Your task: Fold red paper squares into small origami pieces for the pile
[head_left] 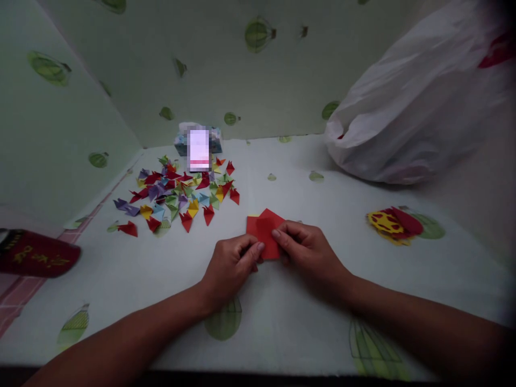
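A folded piece of red paper (268, 228) is held up between my two hands over the middle of the table. My left hand (236, 260) pinches its lower left edge between thumb and fingers. On the other side, my right hand (308, 247) grips the right edge, thumb on top. A square of red paper (252, 224) with a thin yellow edge shows behind the held piece; whether it is separate I cannot tell. Many small folded paper cranes (193, 208) in red, yellow, green, blue and purple lie spread out to the back left of my hands.
Behind the cranes a lit phone (199, 149) leans on a tissue pack (217, 141). A large white plastic bag (387, 123) stands at the back right. Red and yellow cut-out pieces (393, 224) lie on the right. A dark red can-like container (44, 255) is at the left edge.
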Tool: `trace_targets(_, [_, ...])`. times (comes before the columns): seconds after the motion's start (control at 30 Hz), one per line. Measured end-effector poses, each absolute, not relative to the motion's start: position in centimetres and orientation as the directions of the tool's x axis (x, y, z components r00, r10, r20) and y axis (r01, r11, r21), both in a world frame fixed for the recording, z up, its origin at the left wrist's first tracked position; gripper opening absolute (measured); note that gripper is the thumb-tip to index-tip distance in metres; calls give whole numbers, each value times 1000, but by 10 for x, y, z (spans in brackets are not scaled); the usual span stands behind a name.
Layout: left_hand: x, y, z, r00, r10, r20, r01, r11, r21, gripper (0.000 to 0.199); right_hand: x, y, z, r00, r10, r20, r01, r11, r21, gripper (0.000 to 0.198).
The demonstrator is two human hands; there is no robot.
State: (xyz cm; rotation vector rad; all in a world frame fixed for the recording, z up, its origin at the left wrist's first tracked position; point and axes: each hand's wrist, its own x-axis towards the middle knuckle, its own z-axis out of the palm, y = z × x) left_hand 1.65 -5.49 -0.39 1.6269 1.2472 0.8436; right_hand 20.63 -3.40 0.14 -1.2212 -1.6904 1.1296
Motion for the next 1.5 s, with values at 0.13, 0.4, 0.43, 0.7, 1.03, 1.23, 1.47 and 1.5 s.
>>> trace_targets(0.13, [17, -56, -4, 250, 968, 3, 376, -100, 921, 31, 205, -35, 0, -255, 966, 39, 287, 114, -951, 36])
trace_targets(0.4, [18, -57, -1, 259, 966, 18, 337, -107, 935, 33, 205, -36, -2, -301, 953, -20, 174, 34, -984, 37])
trace_targets(0.43, [18, -57, -1, 268, 963, 5, 318, -94, 943, 32, 206, -36, -2, -318, 947, -45, 140, 0, -990, 37])
trace_targets(0.7, [18, -55, -4, 294, 954, -66, 199, 7, 980, 31, 207, -35, -8, -323, 931, -173, 2, -182, -983, 41])
trace_targets(1.03, [20, -57, -1, 324, 940, -104, 113, 70, 991, 26, 209, -33, -6, -315, 946, -76, 47, -64, -997, 43])
trace_targets(1.23, [18, -57, -4, 280, 960, -28, 177, -22, 984, 34, 206, -38, -1, -340, 938, -65, 150, -14, -989, 43])
trace_targets(1.47, [17, -57, -1, 355, 933, 55, 318, -176, 932, 31, 206, -41, -2, -344, 938, -48, 157, 7, -988, 38])
trace_targets(1.5, [17, -57, -1, 360, 931, 69, 341, -200, 919, 31, 207, -41, -1, -338, 940, -36, 192, 32, -981, 41])
